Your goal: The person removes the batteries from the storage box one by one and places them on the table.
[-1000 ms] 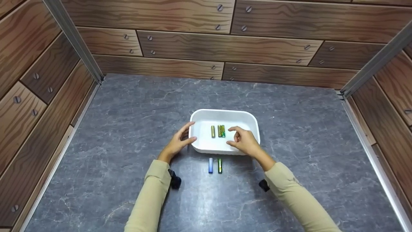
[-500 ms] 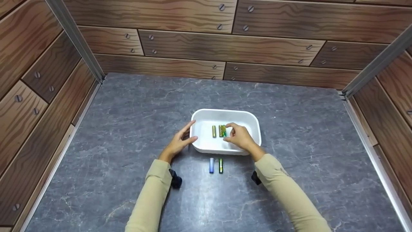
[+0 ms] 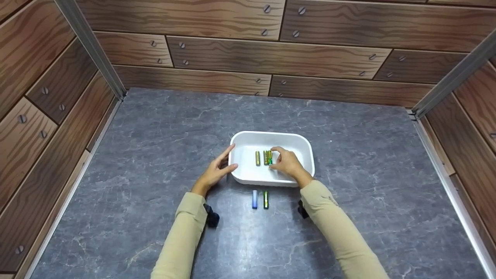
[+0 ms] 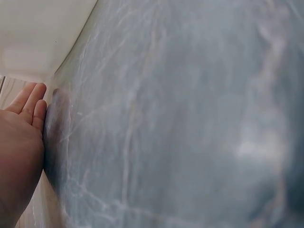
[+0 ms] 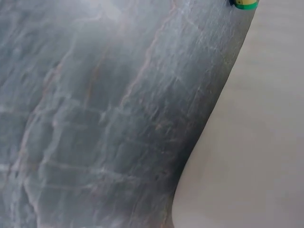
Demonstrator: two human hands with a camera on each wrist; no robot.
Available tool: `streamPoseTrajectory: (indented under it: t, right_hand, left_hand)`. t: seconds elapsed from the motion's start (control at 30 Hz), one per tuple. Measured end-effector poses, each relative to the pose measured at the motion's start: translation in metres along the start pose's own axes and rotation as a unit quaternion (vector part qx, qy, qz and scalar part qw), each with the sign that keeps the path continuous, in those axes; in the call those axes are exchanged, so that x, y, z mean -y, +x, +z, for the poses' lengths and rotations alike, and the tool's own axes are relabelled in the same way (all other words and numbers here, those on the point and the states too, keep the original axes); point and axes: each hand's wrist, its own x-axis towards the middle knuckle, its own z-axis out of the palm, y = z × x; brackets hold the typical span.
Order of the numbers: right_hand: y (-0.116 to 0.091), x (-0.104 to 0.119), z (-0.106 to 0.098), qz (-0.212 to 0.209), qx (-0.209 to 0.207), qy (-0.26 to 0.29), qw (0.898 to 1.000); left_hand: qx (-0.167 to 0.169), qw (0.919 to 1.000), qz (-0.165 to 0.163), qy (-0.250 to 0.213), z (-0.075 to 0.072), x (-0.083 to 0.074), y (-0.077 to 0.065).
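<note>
In the head view, a white plastic tub (image 3: 271, 180) holds three gold-and-green batteries. One battery (image 3: 257, 158) lies by itself; to its right a gold battery (image 3: 266, 157) and a green-ended battery (image 3: 270, 158) lie side by side. My right hand (image 3: 288, 162) reaches into the tub, index finger and thumb at opposite ends of the green-ended battery, pinching it lengthwise. Beside the tub's left wall is my left hand (image 3: 213, 170), its thumb and index fingertips at the rim. The left wrist view shows this hand's fingers (image 4: 32, 102) nearly straight, just below the tub's outer wall.
On the grey marbled table (image 3: 174, 128), in front of the tub, lie a blue battery (image 3: 254, 199) and a green battery (image 3: 266, 199), side by side. Wood-patterned panels (image 3: 217, 52) stand behind and at both sides.
My right hand has moved left to the green-ended battery, its index finger and thumb coming to the battery's ends. My left hand stays at the tub's left rim.
</note>
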Motion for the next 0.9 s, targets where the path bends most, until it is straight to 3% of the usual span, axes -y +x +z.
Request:
streamPoseTrajectory:
  t: [0.4, 0.9]
  right_hand:
    - [0.0088, -0.0016, 0.0038, 0.038, 0.041, -0.019, 0.998]
    - [0.0056, -0.0024, 0.0002, 0.007, 0.021, -0.015, 1.000]
  left_hand:
    - [-0.005, 0.9999, -0.009, -0.001, 0.0000, 0.0011, -0.0004]
    - [-0.009, 0.9997, -0.013, -0.016, -0.0004, -0.0008, -0.0004]
